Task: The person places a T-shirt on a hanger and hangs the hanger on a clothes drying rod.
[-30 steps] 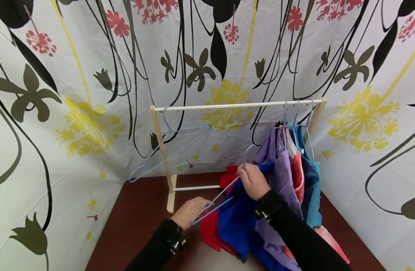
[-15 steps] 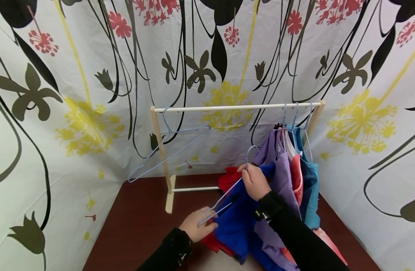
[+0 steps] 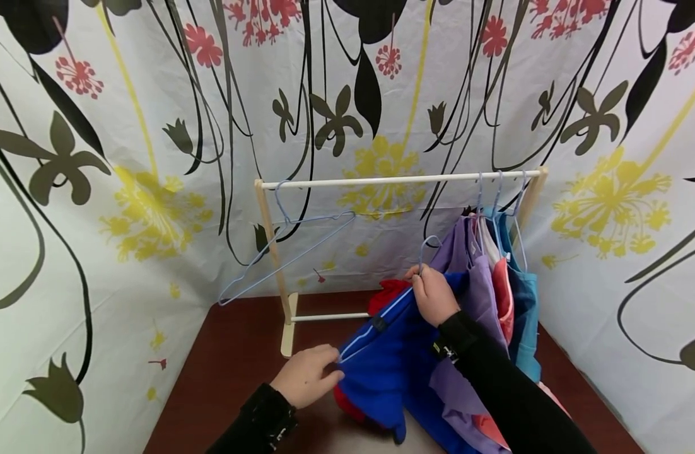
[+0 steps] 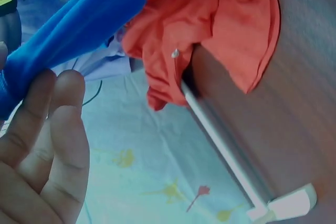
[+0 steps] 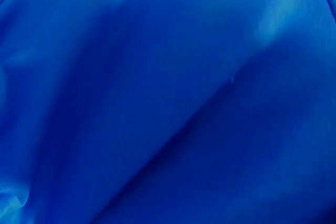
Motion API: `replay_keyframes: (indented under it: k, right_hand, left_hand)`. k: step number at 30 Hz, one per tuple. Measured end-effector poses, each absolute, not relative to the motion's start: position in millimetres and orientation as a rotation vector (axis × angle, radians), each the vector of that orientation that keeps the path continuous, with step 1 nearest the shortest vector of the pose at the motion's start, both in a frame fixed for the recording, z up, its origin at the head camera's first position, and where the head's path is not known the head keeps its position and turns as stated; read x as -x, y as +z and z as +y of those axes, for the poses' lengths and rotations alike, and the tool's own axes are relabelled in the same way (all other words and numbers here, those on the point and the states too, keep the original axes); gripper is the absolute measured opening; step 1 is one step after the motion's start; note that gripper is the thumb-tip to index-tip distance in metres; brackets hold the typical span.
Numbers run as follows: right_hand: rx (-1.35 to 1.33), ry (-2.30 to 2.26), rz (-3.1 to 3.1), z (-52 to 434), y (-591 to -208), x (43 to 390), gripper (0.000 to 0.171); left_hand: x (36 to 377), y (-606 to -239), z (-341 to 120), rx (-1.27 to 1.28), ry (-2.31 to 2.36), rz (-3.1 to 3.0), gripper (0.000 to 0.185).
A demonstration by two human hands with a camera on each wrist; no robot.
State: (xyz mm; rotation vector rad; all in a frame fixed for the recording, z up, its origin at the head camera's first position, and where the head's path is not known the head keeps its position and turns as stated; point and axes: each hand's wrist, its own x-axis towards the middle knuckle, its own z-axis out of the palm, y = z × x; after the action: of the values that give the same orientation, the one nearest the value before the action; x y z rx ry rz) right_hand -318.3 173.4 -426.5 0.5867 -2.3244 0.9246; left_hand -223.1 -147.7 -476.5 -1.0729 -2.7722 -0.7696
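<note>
The right hand (image 3: 435, 295) pinches the neck of a light blue wire hanger (image 3: 381, 318), just under its hook, which curls up free of the wooden rail (image 3: 398, 179) above. A blue garment (image 3: 381, 366) is drawn over that hanger, so only one slanting arm of the wire shows along the cloth's upper edge. The left hand (image 3: 304, 378) meets the hanger's low end: its fingers curl at the blue cloth there and seem to grip the shoulder tip, though the left wrist view shows only fingers (image 4: 50, 129) lying beside a fold of blue, so the grasp is not certain.

The hanger's long axis runs on a slant, from the left hand low and toward the table's near edge up to the right hand higher and toward the far edge. The right hand is the nearer of the two to the rail, with the hook directly above it and open rail above and to its left.

A red garment (image 3: 390, 293) lies on the table (image 3: 228, 353) behind the blue one, by the rack's lower bar (image 3: 330, 317). Purple, coral and teal garments (image 3: 495, 284) hang at the rail's right end. An empty hanger (image 3: 285, 252) dangles at its left end. The right wrist view shows nothing but blue cloth.
</note>
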Motion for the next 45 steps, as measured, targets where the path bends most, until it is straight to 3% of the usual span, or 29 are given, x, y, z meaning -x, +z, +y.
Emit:
replay_keyframes:
  k: [9,20,31,40,45]
  right_hand:
    - [-0.610,0.849,-2.325,174.0,-432.3,317.9,0.014]
    - [-0.712,0.826,-2.316,163.8,-431.0,310.5,0.014]
    - [-0.695,0.860,-2.341,154.2,-431.8,304.0,0.012]
    - [-0.667,0.897,-2.272,159.3,-438.7,307.7,0.012]
    - [-0.599,0.953,-2.211,163.0,-438.6,311.1,0.013]
  left_hand:
    - [222.4,-459.2,-148.0,1.135,-0.827,-2.723,0.008]
    - [236.5,-429.5,-93.4,0.952,-0.872,-2.673,0.007]
    - [251.0,-434.7,-58.5,0.787,-0.900,-2.684,0.010]
    - [238.4,-444.4,-74.6,0.709,-1.101,-2.796,0.060]
    - [232.7,-453.3,-89.1,0.697,-0.961,-2.840,0.029]
